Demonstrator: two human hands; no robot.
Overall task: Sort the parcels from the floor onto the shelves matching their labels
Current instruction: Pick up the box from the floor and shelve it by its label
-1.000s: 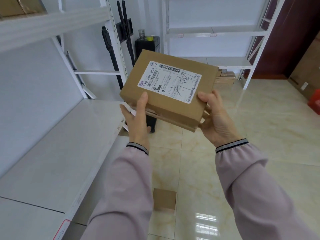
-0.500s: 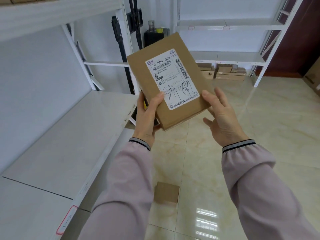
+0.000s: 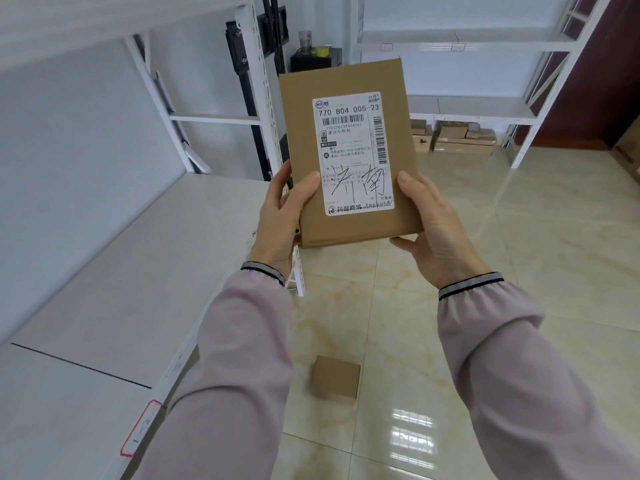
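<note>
I hold a flat brown cardboard parcel upright in front of me, its white shipping label facing me with printed code and handwritten black characters. My left hand grips its lower left edge, thumb on the front. My right hand grips the lower right corner, thumb beside the label. A small brown parcel lies on the tiled floor below, between my sleeves.
A white shelf runs along my left, with a red-bordered tag on its front edge. A second white rack stands at the back, with several cardboard boxes under it. A black stand leans behind the upright.
The parcel has turned from tilted to upright so the label reads straight. My right hand moved back onto its lower right corner. The view shifted slightly downward.
</note>
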